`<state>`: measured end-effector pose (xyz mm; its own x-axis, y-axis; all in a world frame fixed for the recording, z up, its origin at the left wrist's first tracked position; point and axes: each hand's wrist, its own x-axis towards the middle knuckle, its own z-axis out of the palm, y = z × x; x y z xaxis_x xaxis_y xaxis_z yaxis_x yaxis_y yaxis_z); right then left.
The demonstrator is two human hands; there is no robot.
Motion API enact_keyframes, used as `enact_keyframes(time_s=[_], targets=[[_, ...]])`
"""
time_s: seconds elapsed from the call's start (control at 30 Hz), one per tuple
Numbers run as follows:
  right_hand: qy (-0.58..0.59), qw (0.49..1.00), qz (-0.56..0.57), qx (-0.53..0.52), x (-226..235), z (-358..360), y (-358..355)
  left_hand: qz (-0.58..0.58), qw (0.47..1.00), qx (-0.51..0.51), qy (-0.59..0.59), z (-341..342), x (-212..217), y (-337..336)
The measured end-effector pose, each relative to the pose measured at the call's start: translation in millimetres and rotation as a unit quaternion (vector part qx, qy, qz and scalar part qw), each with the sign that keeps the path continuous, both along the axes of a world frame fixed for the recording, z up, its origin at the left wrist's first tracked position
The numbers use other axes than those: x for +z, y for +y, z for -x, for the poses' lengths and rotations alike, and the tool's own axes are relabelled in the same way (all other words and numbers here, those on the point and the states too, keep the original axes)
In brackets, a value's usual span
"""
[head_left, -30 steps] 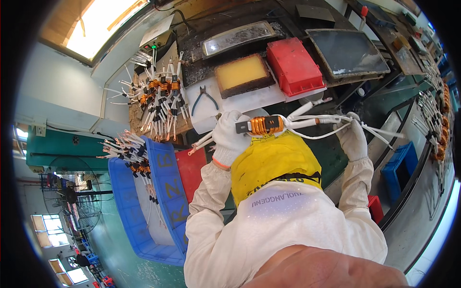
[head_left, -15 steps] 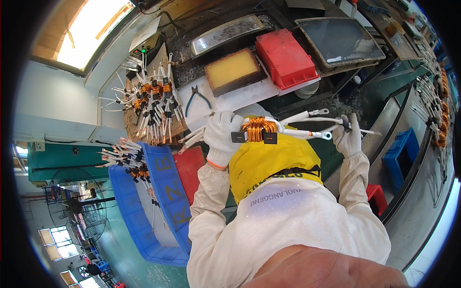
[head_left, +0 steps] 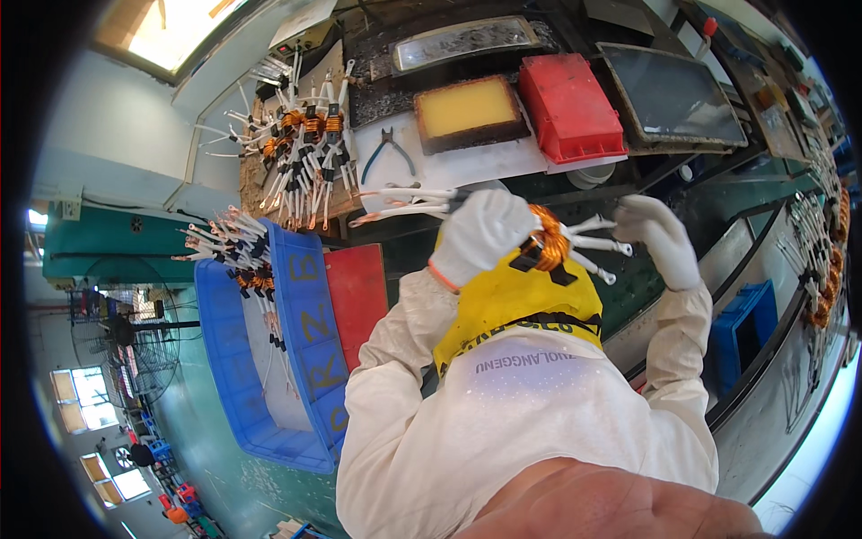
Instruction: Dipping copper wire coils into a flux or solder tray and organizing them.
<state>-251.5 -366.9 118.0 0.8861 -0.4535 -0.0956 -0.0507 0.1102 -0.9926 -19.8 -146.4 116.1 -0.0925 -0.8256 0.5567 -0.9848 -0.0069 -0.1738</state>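
My left hand [head_left: 494, 229], in a white glove, is closed around a copper-wound coil [head_left: 550, 238] with black end plates, held above my yellow apron [head_left: 530, 301]. Its white leads with metal lugs [head_left: 620, 248] stick out to the right, while other white leads [head_left: 404, 205] reach left past my wrist. My right hand [head_left: 660, 235], also gloved, is just right of the lugs with its fingers loosely bent and apart from them. Nothing shows in it, though motion softens its outline.
Pliers [head_left: 388, 154] lie on white sheeting beside a yellow-filled tray [head_left: 471, 108] and a red bin [head_left: 570, 112]. Coils with leads [head_left: 310, 135] are heaped at the left. A blue crate [head_left: 301, 350] holds more; another blue bin [head_left: 747, 328] stands right.
My left hand has moved right and turned the coil, so its leads point differently. My right hand has let go of the lead with the black sleeve. The whole view has shifted a little.
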Motion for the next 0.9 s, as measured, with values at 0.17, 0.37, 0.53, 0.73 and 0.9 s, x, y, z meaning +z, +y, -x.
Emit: enact_keyframes(time_s=[0.17, 0.37, 0.53, 0.73, 0.9], targets=[[0.083, 0.962, -0.028, 0.26, -40.3, -69.0, 12.2, 0.032, 0.997, -0.068, -0.021, 10.7, -10.8, -8.3], [0.134, 0.944, -0.151, 0.261, -71.1, -85.5, 26.8, 0.075, 0.992, -0.016, -0.097, 2.7, -23.2, 3.4], [0.161, 0.968, 0.02, 0.193, -28.0, -100.1, 22.6, 0.089, 0.995, 0.038, -0.024, 8.8, -15.1, 25.3], [0.159, 0.926, 0.31, 0.143, -43.3, -95.1, 42.0, -0.121, 0.921, 0.11, 0.352, 21.1, -67.9, 88.9], [0.15, 0.901, 0.382, 0.138, -67.5, -90.0, 65.8, 0.195, 0.336, 0.076, 0.918, 17.4, -87.8, 99.8]])
